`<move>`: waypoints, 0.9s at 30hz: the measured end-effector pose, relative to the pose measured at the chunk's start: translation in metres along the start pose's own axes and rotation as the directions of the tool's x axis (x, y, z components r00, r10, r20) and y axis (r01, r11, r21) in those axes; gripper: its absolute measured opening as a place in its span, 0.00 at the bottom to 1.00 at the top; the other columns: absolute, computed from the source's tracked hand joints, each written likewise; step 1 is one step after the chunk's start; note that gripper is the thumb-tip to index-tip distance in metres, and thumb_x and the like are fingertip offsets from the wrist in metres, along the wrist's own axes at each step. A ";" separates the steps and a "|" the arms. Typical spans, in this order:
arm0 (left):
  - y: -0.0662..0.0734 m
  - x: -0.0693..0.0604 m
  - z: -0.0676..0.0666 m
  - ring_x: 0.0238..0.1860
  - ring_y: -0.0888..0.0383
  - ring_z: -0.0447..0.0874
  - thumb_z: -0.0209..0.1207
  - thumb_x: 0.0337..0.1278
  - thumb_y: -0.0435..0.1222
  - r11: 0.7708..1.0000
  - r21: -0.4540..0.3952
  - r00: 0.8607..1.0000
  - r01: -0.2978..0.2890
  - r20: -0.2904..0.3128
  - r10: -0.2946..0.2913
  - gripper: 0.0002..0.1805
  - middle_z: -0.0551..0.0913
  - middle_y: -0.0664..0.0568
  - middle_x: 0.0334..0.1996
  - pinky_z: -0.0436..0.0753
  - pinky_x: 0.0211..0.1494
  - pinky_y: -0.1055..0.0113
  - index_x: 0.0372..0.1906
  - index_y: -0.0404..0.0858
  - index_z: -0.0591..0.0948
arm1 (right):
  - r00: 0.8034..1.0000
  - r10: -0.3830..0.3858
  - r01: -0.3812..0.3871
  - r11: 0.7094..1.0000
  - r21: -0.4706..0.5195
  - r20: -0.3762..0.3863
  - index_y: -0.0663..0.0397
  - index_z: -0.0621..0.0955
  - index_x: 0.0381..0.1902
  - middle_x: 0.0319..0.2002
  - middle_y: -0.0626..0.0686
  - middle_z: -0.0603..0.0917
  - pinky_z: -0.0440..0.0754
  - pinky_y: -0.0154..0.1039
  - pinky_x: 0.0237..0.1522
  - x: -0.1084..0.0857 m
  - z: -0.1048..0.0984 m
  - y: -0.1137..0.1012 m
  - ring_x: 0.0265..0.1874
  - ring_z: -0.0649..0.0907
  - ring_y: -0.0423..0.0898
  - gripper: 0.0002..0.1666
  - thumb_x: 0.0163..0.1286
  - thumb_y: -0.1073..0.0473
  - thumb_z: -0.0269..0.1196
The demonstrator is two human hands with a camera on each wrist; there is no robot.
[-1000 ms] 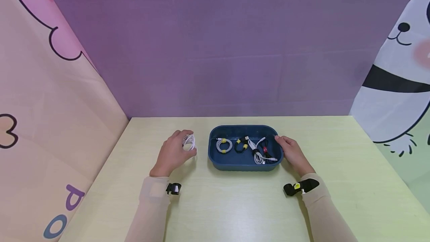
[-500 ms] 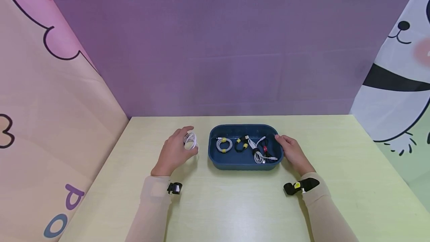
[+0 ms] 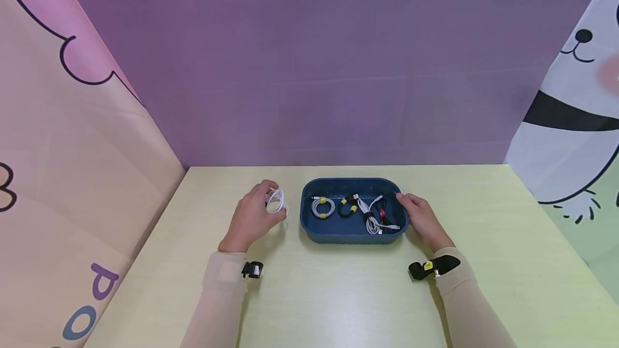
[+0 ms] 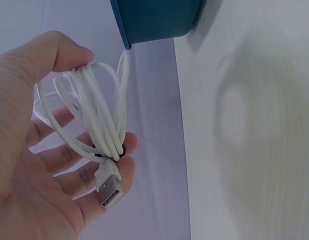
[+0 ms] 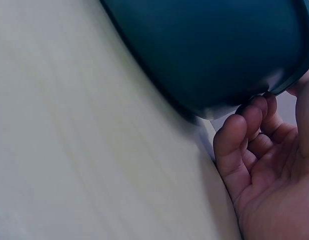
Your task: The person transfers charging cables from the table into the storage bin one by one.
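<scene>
My left hand (image 3: 249,218) holds a coiled white USB cable (image 4: 97,110) between thumb and curled fingers, above the table and left of the bin. A dark tie binds the coil near its USB-A plug (image 4: 110,192). The blue plastic bin (image 3: 348,239) stands on the table. My right hand (image 3: 423,220) grips its right end, thumb at the rim and fingers under the outer wall in the right wrist view. Inside the bin lie a white coil with yellow ties (image 3: 322,208), a black cable with yellow ties (image 3: 347,207), a white cable bundle (image 3: 372,223) and a dark cable with a red tie (image 3: 382,213).
The pale wooden table (image 3: 329,294) reaches back to a purple cloth wall (image 3: 338,69). Printed cloth panels stand along the left (image 3: 72,149) and right (image 3: 570,138) sides. Each wrist wears a small black camera.
My left hand with the white cable has shifted slightly right and away from me. The right hand and the bin have stayed in place.
</scene>
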State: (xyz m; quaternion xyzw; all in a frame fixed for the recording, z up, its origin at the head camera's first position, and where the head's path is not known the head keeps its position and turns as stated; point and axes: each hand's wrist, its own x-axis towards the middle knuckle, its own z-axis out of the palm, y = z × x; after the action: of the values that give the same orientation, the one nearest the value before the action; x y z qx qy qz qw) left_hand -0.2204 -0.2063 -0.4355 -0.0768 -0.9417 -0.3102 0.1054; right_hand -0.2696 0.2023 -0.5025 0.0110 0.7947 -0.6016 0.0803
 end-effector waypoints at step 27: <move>0.006 -0.002 0.000 0.48 0.49 0.86 0.70 0.53 0.42 0.999 -0.018 0.998 -0.027 -0.051 0.026 0.27 0.84 0.48 0.53 0.85 0.51 0.52 0.59 0.43 0.78 | 1.000 0.008 -0.008 1.000 -0.012 -0.008 0.59 0.77 0.46 0.29 0.42 0.76 0.72 0.34 0.42 0.000 0.000 -0.002 0.34 0.75 0.40 0.30 0.78 0.35 0.52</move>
State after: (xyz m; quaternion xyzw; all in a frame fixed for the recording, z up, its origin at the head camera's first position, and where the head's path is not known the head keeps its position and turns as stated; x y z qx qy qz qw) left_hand -0.2171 -0.2020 -0.4323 -0.0822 -0.9347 -0.3193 0.1324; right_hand -0.2694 0.2021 -0.5008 0.0160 0.7984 -0.5966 0.0798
